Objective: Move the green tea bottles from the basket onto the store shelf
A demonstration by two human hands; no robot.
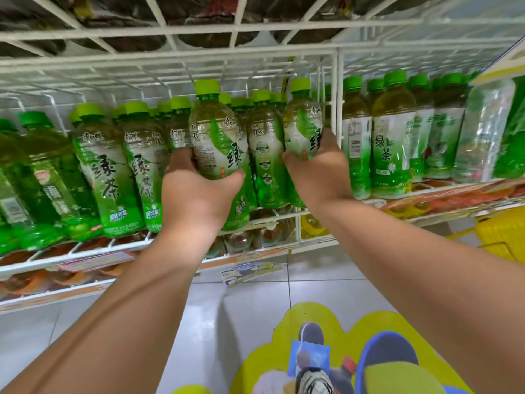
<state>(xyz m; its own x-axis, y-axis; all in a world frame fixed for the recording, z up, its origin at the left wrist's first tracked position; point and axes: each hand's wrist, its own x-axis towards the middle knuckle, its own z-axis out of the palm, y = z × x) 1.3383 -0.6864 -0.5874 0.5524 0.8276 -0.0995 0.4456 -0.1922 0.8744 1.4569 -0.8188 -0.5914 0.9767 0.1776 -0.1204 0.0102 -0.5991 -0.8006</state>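
Note:
I hold one green tea bottle in each hand at the white wire shelf [267, 217]. My left hand [196, 191] grips the lower half of a green-capped bottle [216, 132], upright and level with the front row. My right hand [321, 172] grips a second bottle [302, 120] just left of the white wire divider [336, 109]. Several more green tea bottles [113, 172] stand in rows on the shelf to the left and behind. The yellow basket [502, 234] shows partly at the right edge, below the shelf.
Right of the divider stand more green-labelled bottles [392, 149] and a clear bottle [483, 132]. A wire shelf with dark bottles hangs overhead [227, 27]. Orange-capped drinks fill the lower shelf [85, 268]. Below lie a tiled floor and a yellow cartoon sticker [326, 351].

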